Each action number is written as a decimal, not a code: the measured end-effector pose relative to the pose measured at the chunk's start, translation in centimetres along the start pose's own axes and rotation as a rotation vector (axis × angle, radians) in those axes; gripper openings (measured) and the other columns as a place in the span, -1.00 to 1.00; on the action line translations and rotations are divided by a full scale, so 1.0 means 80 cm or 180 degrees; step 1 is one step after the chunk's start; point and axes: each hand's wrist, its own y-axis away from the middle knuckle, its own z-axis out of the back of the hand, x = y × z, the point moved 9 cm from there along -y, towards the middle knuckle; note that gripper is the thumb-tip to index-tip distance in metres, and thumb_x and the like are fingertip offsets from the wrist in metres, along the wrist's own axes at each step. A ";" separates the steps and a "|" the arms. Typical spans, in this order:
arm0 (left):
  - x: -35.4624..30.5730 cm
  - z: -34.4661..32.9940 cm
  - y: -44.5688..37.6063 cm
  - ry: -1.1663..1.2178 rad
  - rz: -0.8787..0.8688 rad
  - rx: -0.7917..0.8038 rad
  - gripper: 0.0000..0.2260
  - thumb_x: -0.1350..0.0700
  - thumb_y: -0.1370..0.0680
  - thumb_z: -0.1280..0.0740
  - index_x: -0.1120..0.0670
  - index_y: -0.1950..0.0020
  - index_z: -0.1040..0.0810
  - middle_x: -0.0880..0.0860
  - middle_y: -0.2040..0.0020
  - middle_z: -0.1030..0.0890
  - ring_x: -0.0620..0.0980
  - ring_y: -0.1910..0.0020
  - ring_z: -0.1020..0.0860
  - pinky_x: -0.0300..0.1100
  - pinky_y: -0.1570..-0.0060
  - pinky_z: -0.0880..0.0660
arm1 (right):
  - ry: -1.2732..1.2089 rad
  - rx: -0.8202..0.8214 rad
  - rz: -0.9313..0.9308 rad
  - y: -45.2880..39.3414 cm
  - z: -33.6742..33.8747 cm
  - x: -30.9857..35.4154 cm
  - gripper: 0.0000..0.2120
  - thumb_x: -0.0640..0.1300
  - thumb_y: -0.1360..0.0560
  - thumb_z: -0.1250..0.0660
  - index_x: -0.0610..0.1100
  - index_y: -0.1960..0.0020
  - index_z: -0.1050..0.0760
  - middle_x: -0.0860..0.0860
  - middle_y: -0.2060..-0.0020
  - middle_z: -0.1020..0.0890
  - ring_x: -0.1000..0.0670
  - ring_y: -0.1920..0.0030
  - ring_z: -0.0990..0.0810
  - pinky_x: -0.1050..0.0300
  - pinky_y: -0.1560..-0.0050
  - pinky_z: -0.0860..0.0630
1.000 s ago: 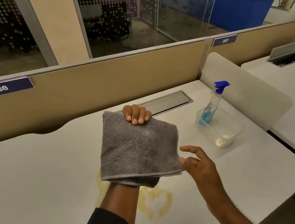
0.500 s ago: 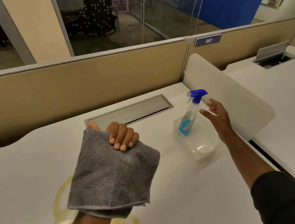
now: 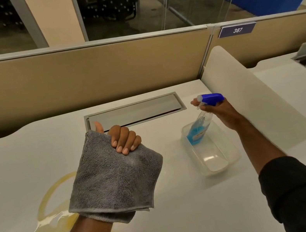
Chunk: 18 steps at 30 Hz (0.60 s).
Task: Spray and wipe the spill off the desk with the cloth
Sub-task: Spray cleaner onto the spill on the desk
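1. Head view: left hand [image 3: 124, 139] raised above the middle of the desk [image 3: 185, 212], fingers curled over the top edge of the grey cloth [image 3: 113, 176], thumb up behind it; cloth folded, draped down over the palm and wrist, gripped and clear of the surface.
2. Right hand [image 3: 221, 113] out toward the far right part of the desktop, fingers wrapped round the neck of the spray bottle [image 3: 201, 125] just under its blue trigger head, forefinger stretched forward by the nozzle; bottle grasped.
3. Bottle tilted, holding blue liquid, lower end inside the clear plastic container [image 3: 214, 158] near the desk's right edge; whether the base touches the container floor, cannot tell.
4. Yellowish spill [image 3: 49, 216] in looping rings at the near left part of the desktop, partly hidden behind the left forearm and cloth.
5. Grey cable hatch [image 3: 135, 111] set flush near the far edge, just beyond the left hand.
6. White rounded divider panel [image 3: 257, 97] standing along the right edge, behind the right hand.
7. Beige partition [image 3: 80, 77] along the far edge, with a blue plate reading 387 [image 3: 236, 30].
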 end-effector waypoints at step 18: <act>-0.076 -0.058 0.048 -0.0284 0.0036 -0.0755 -0.23 -0.26 -0.57 0.12 0.25 0.50 -0.52 0.15 0.55 -0.51 0.08 0.55 -0.50 -0.17 0.43 -0.30 | -0.0406 -0.0565 0.1720 0.179 -0.073 0.292 -0.86 -0.21 -0.52 -0.36 -0.03 -0.04 -0.54 0.20 0.18 -0.69 0.08 0.06 -0.63 0.15 -0.09 -0.57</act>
